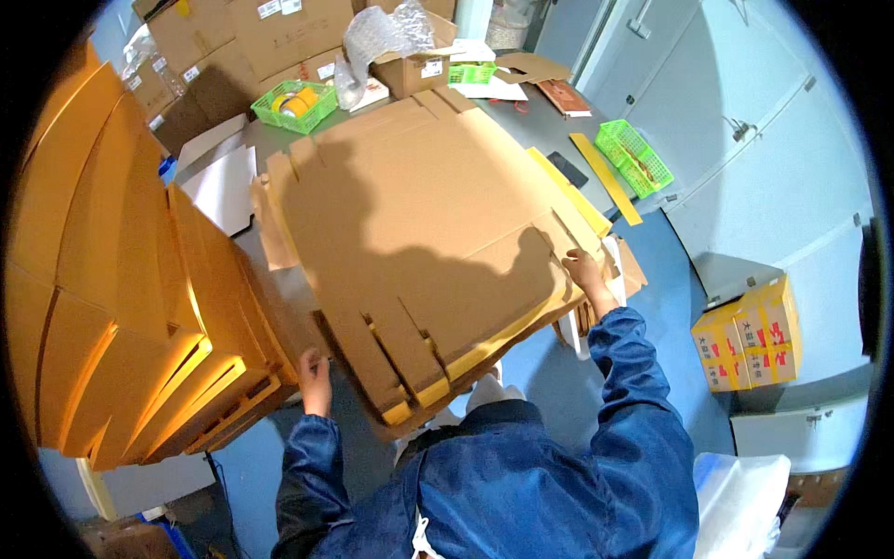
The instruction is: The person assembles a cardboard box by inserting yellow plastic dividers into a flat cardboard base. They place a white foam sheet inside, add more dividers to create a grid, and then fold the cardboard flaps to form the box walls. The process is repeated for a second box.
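Observation:
A stack of flat brown cardboard sheets (466,196) with slotted flaps lies before me on the table, and my shadow falls across it. Over its right edge, beside a slotted flap, is my right hand (585,270); the fingers are curled, and what they may pinch is too small to make out. My left hand (316,377) hangs low, apart from the stack's near left corner, between it and the tall cardboard on the left. Its fingers are curled too, and anything inside them is hidden.
Upright folded cardboard (121,279) crowds the left side. At the back are a green basket (296,106) with tape rolls and a box (410,73) topped with bubble wrap. On the right lie a phone (566,169), a yellow strip (605,179), another green basket (633,158) and a taped carton (748,337).

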Demonstrator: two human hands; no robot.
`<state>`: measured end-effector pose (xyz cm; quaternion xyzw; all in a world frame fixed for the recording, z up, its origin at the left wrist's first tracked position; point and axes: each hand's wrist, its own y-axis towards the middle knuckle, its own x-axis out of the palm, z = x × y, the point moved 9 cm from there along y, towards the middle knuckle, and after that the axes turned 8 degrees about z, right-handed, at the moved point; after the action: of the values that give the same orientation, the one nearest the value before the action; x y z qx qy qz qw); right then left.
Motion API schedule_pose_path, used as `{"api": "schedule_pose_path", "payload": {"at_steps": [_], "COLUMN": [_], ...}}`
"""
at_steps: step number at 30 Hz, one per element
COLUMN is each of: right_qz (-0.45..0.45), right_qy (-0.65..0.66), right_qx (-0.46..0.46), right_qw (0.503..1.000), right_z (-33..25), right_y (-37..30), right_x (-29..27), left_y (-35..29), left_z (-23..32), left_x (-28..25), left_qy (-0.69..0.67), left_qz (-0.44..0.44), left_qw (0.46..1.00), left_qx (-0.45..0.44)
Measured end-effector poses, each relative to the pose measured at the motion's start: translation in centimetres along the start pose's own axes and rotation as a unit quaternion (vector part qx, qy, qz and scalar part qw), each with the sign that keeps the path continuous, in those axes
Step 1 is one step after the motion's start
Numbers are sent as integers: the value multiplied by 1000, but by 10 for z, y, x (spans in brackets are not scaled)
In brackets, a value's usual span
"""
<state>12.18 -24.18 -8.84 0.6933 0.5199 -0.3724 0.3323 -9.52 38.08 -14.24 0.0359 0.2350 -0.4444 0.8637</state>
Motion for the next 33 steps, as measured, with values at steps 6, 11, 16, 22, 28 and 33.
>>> {"api": "schedule_pose_path", "payload": {"at_steps": [6, 11, 16, 22, 28, 33], "right_qz": [12, -44, -67, -99, -123, -89], "right_qy": [-51, -47, -110, -52, 8, -66], "right_qx": [-21, -35, -100, -82, -64, -111], "right_qw": [998, 997, 987, 990, 990, 988], "right_z": [35, 41, 41, 27, 5, -14], "right_y": [135, 224, 264, 289, 301, 288], "right_x": [9, 72, 108, 127, 131, 116], "left_y": [85, 109, 102, 93, 89, 79], "left_z": [-27, -50, -74, -48, -41, -8], "left_x": [45, 57, 72, 80, 75, 94], "left_qy": [145, 233, 238, 333, 281, 274], "left_qz": [107, 37, 78, 147, 114, 121], "left_qw": [976, 964, 931, 917, 937, 935], "left_qx": [-119, -120, -264, -163, -171, -190]}}
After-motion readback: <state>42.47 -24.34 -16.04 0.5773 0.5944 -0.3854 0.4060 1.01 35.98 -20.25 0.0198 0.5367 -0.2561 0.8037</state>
